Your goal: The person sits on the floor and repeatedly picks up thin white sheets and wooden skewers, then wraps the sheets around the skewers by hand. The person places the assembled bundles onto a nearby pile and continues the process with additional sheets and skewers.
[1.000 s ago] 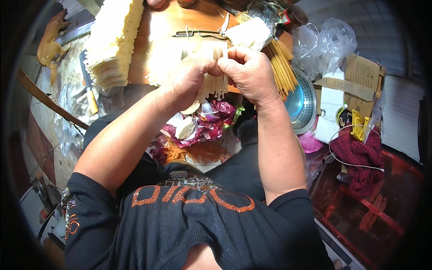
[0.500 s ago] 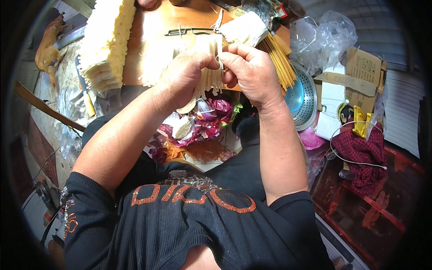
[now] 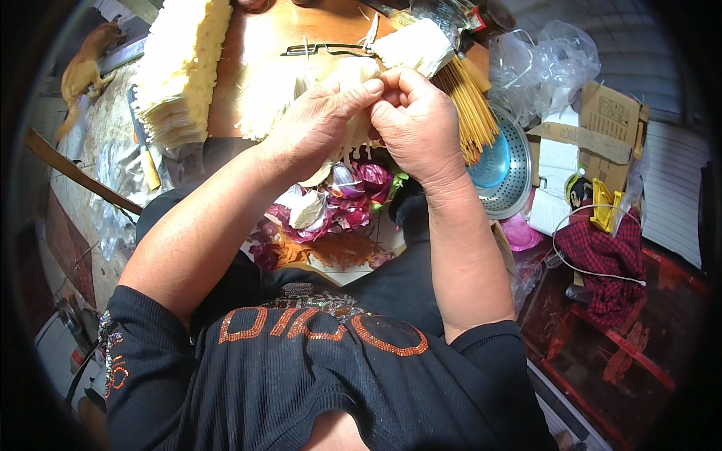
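Note:
Pale, thin, frilly-edged food sheets [image 3: 352,144] hang below my hands, over the near edge of an orange-brown board. My left hand [image 3: 322,119] is closed on their upper part, its thumb pointing right. Right against it, my right hand [image 3: 418,124] is closed in a pinch with curled fingers; what lies between its fingertips is hidden. More pale sheets [image 3: 265,101] lie on the board to the left, washed out by bright light. Just beyond the hands is a black metal clip-like tool [image 3: 323,49]. A bundle of thin wooden skewers [image 3: 470,113] lies right of my right hand.
A tall stack of pale yellow sheets [image 3: 179,75] stands at left, beside a yellow-handled knife [image 3: 149,169]. Purple cabbage or onion scraps [image 3: 331,203] lie below my hands. At right are a metal colander [image 3: 519,161], clear plastic bags [image 3: 553,60] and cardboard [image 3: 605,128].
My hands have come closer together, so the left thumb now meets the right fingers. The right hand has shifted slightly left. The hanging sheets show less below the hands.

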The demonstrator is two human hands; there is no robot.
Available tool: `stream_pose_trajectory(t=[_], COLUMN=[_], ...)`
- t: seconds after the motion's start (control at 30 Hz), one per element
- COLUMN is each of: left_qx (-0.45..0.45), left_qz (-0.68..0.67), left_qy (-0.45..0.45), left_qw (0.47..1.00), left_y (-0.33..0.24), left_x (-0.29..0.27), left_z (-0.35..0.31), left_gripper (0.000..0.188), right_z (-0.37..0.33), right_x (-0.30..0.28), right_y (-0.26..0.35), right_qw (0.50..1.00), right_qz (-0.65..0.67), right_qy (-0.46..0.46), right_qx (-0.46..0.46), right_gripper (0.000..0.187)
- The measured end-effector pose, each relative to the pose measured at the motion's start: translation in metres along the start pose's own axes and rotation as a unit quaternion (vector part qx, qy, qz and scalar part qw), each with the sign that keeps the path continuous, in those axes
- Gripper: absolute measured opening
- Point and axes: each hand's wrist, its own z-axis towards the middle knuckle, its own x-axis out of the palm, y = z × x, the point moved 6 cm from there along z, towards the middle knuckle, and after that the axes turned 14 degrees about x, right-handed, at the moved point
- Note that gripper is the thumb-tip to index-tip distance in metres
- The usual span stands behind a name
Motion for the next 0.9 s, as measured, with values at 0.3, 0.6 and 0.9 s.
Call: stream_pose_trajectory(t=[0.3, 0.6, 0.9], left_qx=[0.076, -0.022, -0.062], left_qz=[0.163, 0.101, 0.067], left_qy=[0.072, -0.018, 0.016], left_qw=[0.981, 0.994, 0.996], left_y=[-0.002, -0.007, -0.009], left_x=[-0.012, -0.021, -0.004], left_z=[0.007, 0.003, -0.004], left_gripper=[0.024, 0.032, 0.029], right_z=[-0.005, -0.006, -0.008], right_x=[0.009, -0.018, -0.012], right_y=[0.000, 0.008, 0.010], right_qw=[0.996, 0.997, 0.997], right_qz=[0.028, 0.072, 0.070], right_qy=[0.084, 0.006, 0.026], right_qx=[-0.009, 0.031, 0.015], right_gripper=[0.019, 0.013, 0.008])
